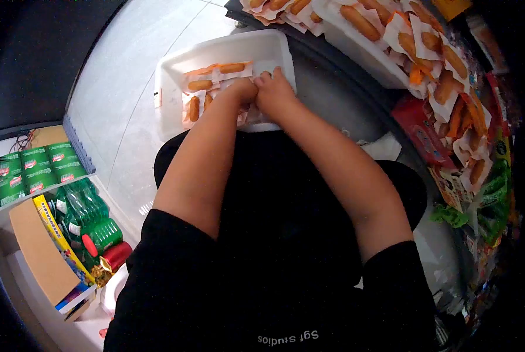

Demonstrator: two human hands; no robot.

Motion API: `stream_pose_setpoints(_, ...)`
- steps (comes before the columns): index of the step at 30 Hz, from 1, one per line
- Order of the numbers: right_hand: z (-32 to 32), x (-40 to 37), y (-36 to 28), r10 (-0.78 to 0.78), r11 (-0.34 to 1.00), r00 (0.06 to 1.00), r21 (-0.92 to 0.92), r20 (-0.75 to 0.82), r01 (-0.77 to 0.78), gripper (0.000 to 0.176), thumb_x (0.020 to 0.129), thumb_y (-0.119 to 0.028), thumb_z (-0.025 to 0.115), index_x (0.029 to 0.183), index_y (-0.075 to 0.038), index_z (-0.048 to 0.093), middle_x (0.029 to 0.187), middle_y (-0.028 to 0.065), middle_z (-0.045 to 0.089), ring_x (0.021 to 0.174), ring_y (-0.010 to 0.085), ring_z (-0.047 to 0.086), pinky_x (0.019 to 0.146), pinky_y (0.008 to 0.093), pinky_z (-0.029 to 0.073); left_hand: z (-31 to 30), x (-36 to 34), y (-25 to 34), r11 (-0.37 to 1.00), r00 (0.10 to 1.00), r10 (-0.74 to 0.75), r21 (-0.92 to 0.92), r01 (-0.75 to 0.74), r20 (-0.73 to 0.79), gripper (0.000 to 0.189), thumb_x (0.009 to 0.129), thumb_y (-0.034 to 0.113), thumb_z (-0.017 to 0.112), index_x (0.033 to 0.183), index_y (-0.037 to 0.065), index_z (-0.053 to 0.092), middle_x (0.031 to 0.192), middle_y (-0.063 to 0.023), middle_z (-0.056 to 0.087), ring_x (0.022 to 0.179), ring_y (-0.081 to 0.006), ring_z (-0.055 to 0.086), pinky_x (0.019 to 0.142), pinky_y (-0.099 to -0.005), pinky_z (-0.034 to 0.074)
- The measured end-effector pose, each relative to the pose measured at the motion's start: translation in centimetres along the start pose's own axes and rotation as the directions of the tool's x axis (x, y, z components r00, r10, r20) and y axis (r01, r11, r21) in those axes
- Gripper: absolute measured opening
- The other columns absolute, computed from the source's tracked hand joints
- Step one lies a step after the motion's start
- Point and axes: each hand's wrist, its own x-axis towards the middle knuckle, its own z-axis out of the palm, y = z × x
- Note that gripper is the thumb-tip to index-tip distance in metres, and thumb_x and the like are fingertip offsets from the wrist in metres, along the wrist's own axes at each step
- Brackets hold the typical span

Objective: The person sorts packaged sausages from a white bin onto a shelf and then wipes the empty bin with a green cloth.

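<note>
My left hand (243, 91) and my right hand (274, 97) meet over the right part of a white plastic bin (227, 44). Both are closed, with fingertips pressed together; whatever is between them is hidden. In the bin, brown sausage-shaped pieces (200, 85) lie on or in pale paper wrappers, some with orange edges. One upright piece (194, 109) is left of my left wrist. My forearms cover part of the bin's near side.
At upper right, another white bin (365, 50) is heaped with similar wrapped pieces, near a red box (421, 130). Green leafy items (450, 216) are at right. At lower left, a box holds green bottles (82, 202) and a red can (116, 256), beside green packs (36, 167).
</note>
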Motion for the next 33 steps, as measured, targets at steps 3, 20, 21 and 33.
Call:
stream_pose_setpoints(3,-0.4,-0.3,-0.1,0.025,0.999,0.999,-0.028,-0.048,-0.026,0.029,0.083,-0.026,0.052,0.099,-0.008,0.068,0.11,0.0074,0.058,0.109,0.0258,0.048,0.098,0.0484,0.031,0.2,0.2,-0.9,0.953,0.998,0.056,-0.296,-0.065,-0.039,0.039,0.067,0.025,0.074,0.098,0.004,0.064,0.096,-0.0166,0.066,0.079,-0.0289,0.065,0.075,-0.0383,0.052)
stream_pose_setpoints(20,4.5,1.8,-0.7,0.128,0.991,0.985,-0.043,0.115,-0.124,0.038,0.088,-0.031,0.05,0.121,-0.014,0.06,0.133,0.0113,0.049,0.131,0.0318,0.033,0.105,0.0541,0.023,-0.8,-1.9,-0.4,0.793,0.956,0.292,-0.563,-0.232,0.018,0.042,0.071,0.025,0.073,0.108,0.01,0.06,0.103,-0.0139,0.065,0.089,-0.0302,0.062,0.082,-0.0436,0.05)
stream_pose_setpoints(21,3.2,1.6,-0.6,0.11,0.994,0.979,-0.03,0.172,-0.107,0.039,0.089,-0.032,0.049,0.121,-0.014,0.06,0.133,0.0101,0.049,0.132,0.0318,0.033,0.105,0.0551,0.022,-1.3,-2.7,0.2,0.794,0.957,0.29,-0.562,-0.23,0.019,0.042,0.071,0.025,0.073,0.108,0.01,0.06,0.103,-0.0139,0.065,0.089,-0.0302,0.062,0.082,-0.0436,0.05)
stream_pose_setpoints(33,-3.2,0.4,0.1,-0.035,0.989,0.909,-0.117,0.415,0.091,0.04,0.09,-0.034,0.047,0.125,-0.018,0.058,0.133,0.007,0.05,0.126,0.0304,0.039,0.105,0.0555,0.02,-3.5,-6.2,4.3,0.573,0.96,-0.159,-0.77,0.281,0.231,0.04,0.089,0.036,0.04,0.1,0.002,0.06,0.091,-0.0136,0.067,0.079,-0.0274,0.067,0.064,-0.0406,0.055)
